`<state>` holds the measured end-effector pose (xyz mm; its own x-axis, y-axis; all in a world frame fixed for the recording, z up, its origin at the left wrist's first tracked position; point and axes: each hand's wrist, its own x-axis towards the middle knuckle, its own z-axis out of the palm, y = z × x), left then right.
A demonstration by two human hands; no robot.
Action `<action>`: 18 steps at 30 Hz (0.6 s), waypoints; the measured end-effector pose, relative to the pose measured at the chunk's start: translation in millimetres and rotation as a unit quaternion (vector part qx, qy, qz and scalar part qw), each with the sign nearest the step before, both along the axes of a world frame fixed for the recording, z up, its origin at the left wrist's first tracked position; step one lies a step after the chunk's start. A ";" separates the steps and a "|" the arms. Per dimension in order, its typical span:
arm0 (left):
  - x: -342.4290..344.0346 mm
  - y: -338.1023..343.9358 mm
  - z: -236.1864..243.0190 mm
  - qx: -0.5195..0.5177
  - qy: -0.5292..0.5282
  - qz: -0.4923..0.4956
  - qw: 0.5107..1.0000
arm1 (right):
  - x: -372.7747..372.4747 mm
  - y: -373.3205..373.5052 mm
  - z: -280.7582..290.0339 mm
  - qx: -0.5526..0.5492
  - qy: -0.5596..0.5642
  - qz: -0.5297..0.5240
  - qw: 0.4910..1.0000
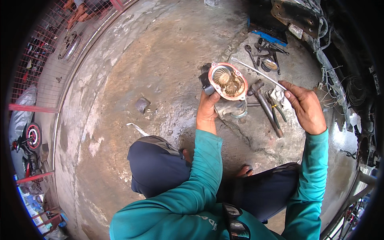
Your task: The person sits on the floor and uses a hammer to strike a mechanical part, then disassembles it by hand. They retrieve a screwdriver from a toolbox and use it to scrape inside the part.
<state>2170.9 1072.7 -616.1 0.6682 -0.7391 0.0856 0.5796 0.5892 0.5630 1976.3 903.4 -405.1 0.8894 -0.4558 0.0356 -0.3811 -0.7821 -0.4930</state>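
Note:
My left hand [208, 110] is wrapped round the lower left side of a metal gear housing [242, 95] and holds it up off the floor. The housing's opening faces me, its flange edged in reddish-orange. Inside sits a greasy spiral gear [222, 76] with brownish grease beside it. A dark fitting [205, 79] sticks out on the housing's left. My right hand [306, 107] pinches one end of a long thin metal rod [259, 72]. The rod slants up and left, its far tip just above and right of the housing, apparently apart from it.
On the concrete floor to the right lie a hammer [265, 107], pliers [275, 109], a white rag [281, 98], a ratchet [251, 56] and a round tin [270, 65]. Farther back is a blue-edged toolbox [269, 37]. Vehicle parts line the right; red mesh fencing [34, 108] stands left.

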 end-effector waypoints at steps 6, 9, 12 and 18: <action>7.6 6.8 10.3 0.009 -0.042 0.039 0.998 | -3.7 37.1 31.8 -0.183 0.077 0.022 0.980; 6.7 7.4 17.0 0.000 -0.045 0.039 0.998 | -2.1 40.2 31.2 -0.196 0.063 0.037 0.978; 10.1 10.0 13.6 0.007 -0.060 0.036 0.998 | 2.6 45.9 27.7 -0.185 0.045 0.044 0.981; 9.2 8.6 10.0 -0.004 -0.061 0.039 0.997 | 4.5 51.2 25.4 -0.251 0.025 0.051 0.966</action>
